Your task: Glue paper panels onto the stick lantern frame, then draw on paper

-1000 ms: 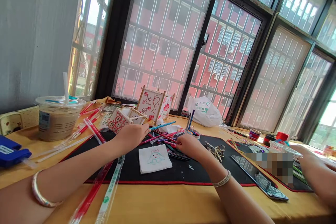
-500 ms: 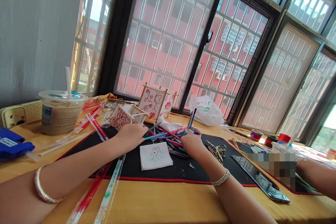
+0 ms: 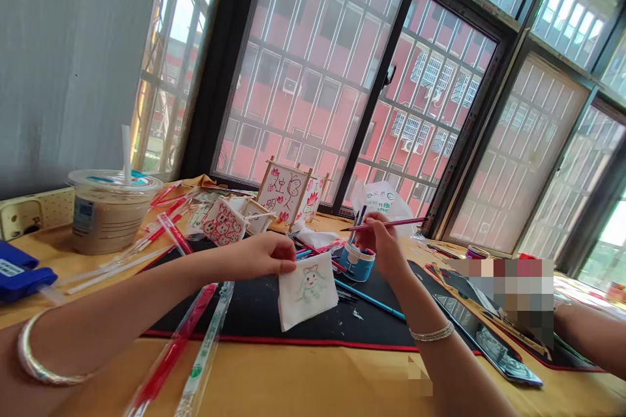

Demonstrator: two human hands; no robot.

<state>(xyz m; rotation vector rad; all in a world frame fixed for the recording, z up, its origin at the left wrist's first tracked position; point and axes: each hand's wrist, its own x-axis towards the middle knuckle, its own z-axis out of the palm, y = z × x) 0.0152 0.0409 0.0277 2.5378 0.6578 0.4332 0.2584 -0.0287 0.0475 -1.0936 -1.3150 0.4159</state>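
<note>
My left hand (image 3: 274, 253) pinches the top left corner of a folded white napkin (image 3: 307, 296), which hangs tilted over the black mat (image 3: 254, 313). A figure with long green hair is drawn on its front. Raised to the right, my right hand (image 3: 384, 247) is closed round a thin dark red colored pencil (image 3: 398, 224), held nearly level. Just behind and below that hand stands a blue pen cup (image 3: 356, 262) with a few pens in it. A light blue pencil (image 3: 374, 300) lies across the mat; more pens are heaped behind the napkin, partly hidden.
An iced drink cup (image 3: 110, 212) stands at left by a blue tool (image 3: 22, 270). Small painted lanterns (image 3: 284, 195) stand at the back near a white plastic bag (image 3: 386, 205). Long plastic packets (image 3: 203, 361) lie in front. At right are a phone (image 3: 489, 342) and another person's arm (image 3: 587, 332).
My left hand has picked the napkin up off the mat. My right hand has risen from the pen heap with the dark red pencil. The light blue pencil now lies farther right.
</note>
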